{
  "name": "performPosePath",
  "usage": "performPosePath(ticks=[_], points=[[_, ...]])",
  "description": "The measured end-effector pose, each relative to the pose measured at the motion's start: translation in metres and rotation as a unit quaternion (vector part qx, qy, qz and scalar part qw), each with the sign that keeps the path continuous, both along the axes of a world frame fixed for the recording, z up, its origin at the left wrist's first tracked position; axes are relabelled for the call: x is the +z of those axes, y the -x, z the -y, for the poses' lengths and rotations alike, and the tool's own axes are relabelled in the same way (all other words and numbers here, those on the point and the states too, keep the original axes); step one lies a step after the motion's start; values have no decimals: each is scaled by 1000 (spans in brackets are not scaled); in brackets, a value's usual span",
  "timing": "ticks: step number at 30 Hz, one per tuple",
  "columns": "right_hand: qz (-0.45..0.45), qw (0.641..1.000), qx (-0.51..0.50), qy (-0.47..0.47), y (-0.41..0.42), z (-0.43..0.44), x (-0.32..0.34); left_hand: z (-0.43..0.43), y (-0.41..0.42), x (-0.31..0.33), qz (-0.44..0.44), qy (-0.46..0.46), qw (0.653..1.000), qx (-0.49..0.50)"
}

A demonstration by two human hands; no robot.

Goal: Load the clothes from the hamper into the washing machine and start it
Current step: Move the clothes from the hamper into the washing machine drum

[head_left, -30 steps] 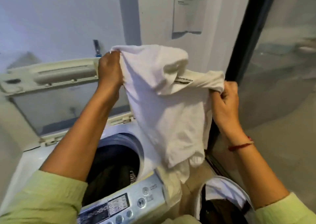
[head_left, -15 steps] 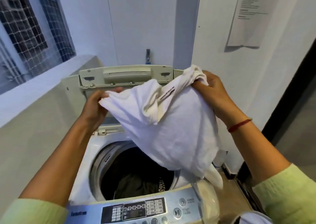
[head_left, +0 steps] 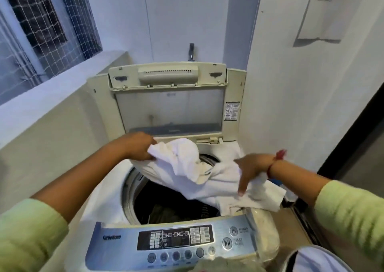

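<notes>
While the garment (head_left: 207,174) sags over the washer's (head_left: 108,205) right rim, half inside, left hand (head_left: 139,147) clutching its far corner, right hand (head_left: 249,167) flat-fingered, seemingly pressing it down, thumb hidden, dark load (head_left: 166,211) murky, hamper (head_left: 320,259) cut off.

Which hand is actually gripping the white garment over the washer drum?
The left hand, its fingers curled round a bunched edge of the white garment; the right hand only presses on it with straight fingers.
</notes>
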State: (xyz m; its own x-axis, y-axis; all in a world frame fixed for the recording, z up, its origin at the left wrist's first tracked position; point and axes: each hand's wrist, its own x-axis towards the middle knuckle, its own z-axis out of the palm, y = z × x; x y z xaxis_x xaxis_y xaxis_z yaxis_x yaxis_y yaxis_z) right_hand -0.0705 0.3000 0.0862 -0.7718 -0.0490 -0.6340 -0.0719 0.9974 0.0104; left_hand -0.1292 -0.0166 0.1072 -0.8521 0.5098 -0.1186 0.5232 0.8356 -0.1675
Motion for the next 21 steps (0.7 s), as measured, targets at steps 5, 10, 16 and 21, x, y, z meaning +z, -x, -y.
performPosePath(ticks=[5,10,16,21], points=[[-174,981,45,-72,-5,12,-63,-1,9,-21,34,-91,994,51],[-233,960,-25,152,36,35,-5,31,24,34,-51,-266,957,100],[-167,929,-16,331,54,38,28,65,11,63,28,-395,913,98],[-71,933,-44,349,59,21,48,80,-3,20,269,-465,838,95]])
